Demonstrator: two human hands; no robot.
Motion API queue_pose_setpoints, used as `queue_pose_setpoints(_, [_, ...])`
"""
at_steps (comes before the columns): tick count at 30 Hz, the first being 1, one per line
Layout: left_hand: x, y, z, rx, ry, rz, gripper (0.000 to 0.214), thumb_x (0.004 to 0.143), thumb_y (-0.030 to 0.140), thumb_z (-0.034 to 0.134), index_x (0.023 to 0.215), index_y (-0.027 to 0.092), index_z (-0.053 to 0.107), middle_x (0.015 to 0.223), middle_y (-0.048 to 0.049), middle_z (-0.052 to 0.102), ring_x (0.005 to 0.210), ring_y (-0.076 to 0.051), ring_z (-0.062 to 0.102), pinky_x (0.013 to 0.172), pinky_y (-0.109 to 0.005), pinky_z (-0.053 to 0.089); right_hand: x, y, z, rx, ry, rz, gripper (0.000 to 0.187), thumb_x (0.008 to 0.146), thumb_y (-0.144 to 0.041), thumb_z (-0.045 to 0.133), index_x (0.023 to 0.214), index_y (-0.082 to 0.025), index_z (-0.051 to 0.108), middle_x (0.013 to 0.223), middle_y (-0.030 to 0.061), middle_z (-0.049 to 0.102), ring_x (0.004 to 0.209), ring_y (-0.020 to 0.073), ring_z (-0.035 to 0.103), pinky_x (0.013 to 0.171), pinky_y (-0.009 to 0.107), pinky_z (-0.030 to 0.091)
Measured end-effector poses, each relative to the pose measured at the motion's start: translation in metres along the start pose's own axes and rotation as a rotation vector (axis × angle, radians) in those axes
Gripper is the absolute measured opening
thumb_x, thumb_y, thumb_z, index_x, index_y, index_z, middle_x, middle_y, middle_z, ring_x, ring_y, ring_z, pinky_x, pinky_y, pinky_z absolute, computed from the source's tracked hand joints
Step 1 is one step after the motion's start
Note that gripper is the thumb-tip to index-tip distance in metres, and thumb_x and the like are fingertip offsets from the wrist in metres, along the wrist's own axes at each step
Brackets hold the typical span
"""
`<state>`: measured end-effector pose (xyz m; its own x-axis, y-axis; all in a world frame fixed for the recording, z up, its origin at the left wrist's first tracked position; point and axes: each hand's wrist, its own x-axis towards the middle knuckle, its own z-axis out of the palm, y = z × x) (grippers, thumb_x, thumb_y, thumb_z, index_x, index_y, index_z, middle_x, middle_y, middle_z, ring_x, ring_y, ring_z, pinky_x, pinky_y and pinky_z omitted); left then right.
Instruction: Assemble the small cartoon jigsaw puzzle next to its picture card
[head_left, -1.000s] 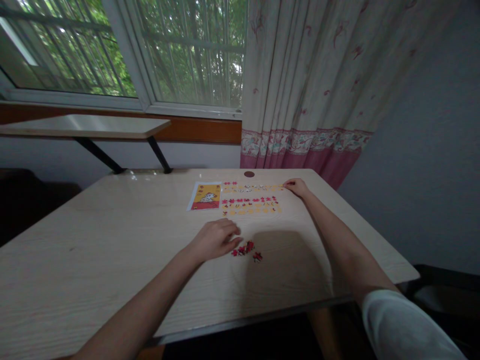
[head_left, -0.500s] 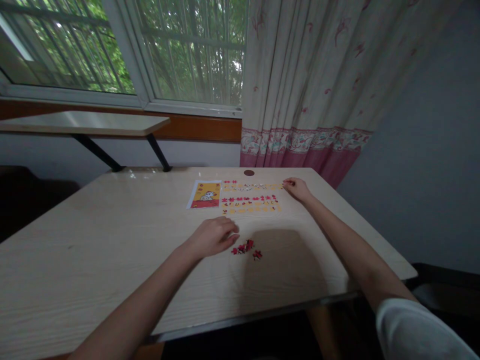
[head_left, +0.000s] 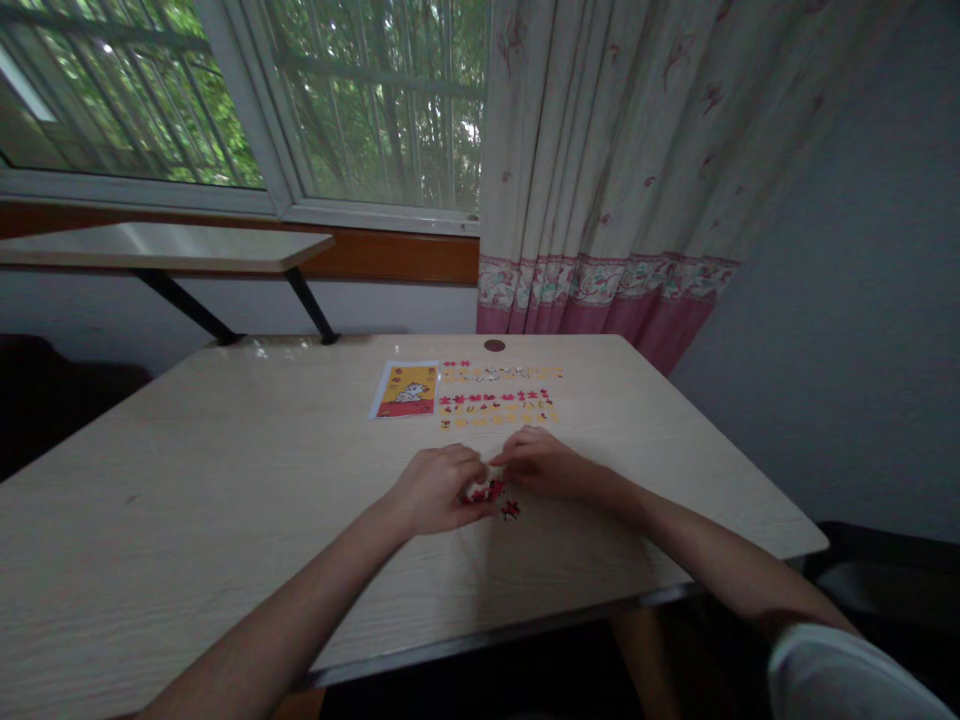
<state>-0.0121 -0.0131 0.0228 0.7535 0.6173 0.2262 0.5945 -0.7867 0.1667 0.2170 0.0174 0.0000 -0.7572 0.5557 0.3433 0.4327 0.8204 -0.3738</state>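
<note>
My left hand (head_left: 437,489) rests on the wooden table (head_left: 225,480) with its fingers curled, the tips on a small cluster of red puzzle pieces (head_left: 491,492). My right hand (head_left: 538,465) lies just right of it, fingers drawn together and pointing at the same cluster, almost touching my left fingers. Whether it holds anything is hidden. One more red piece (head_left: 511,510) lies loose just below. Farther back, two rows of yellow and red pieces (head_left: 499,408) are laid out beside a yellow picture card (head_left: 405,390).
A small brown disc (head_left: 494,345) sits near the table's far edge. Behind are a window, a narrow shelf (head_left: 165,248) on black brackets and a flowered curtain (head_left: 600,170). The table's right corner (head_left: 821,545) is close to my right arm.
My right hand has drawn back from the far end of the top row to the red pieces near my left hand. My left hand's fingers have closed onto the cluster.
</note>
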Motion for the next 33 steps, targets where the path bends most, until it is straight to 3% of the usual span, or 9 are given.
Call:
queue_pose_setpoints(7, [0.003,0.007,0.005,0.081,-0.018,-0.004,0.021,0.084,0.039,0.054,0.08,0.02,0.06,0.079,-0.0034,0.061,0.076,-0.019,0.057,0.062,-0.028,0.044,-0.002,-0.008,0.006,0.031,-0.056,0.008,0.01,0.081,-0.022,0.061,0.089,-0.019,0.067,0.086,0.0037,0.064,0.082,0.0156,0.056,0.079,0.029,0.041])
queue_pose_setpoints(15, [0.002,0.004,0.004,0.025,-0.034,-0.045,0.007,0.076,0.026,0.055,0.078,0.02,0.058,0.08,-0.0029,0.062,0.078,-0.019,0.058,0.066,-0.028,0.045,-0.003,-0.012,0.004,0.081,-0.014,0.023,0.009,0.083,-0.025,0.061,0.086,-0.019,0.066,0.081,0.0022,0.064,0.081,0.0144,0.057,0.08,0.029,0.042])
queue_pose_setpoints(20, [0.001,0.001,0.007,0.007,0.008,-0.072,0.014,0.076,0.029,0.057,0.086,0.02,0.06,0.083,-0.0035,0.063,0.081,-0.02,0.058,0.067,-0.029,0.046,-0.002,-0.012,0.002,0.065,0.032,0.023,0.011,0.085,-0.028,0.059,0.084,-0.019,0.067,0.08,0.0019,0.065,0.08,0.0142,0.057,0.079,0.029,0.041])
queue_pose_setpoints(30, [0.002,0.001,0.006,0.013,-0.005,-0.062,0.012,0.075,0.027,0.057,0.083,0.02,0.063,0.081,-0.0033,0.062,0.078,-0.02,0.058,0.065,-0.029,0.046,-0.003,-0.014,-0.001,-0.003,-0.013,0.043,0.009,0.083,-0.027,0.062,0.082,-0.02,0.067,0.08,0.0016,0.066,0.08,0.015,0.057,0.077,0.029,0.04])
queue_pose_setpoints(33, [0.001,0.0,0.006,0.017,0.058,-0.053,0.014,0.078,0.03,0.056,0.084,0.019,0.063,0.081,-0.0038,0.062,0.077,-0.02,0.058,0.064,-0.029,0.047,-0.003,-0.014,-0.001,-0.016,0.025,0.04,0.013,0.085,-0.03,0.059,0.082,-0.02,0.067,0.08,0.0015,0.066,0.079,0.015,0.058,0.077,0.029,0.039])
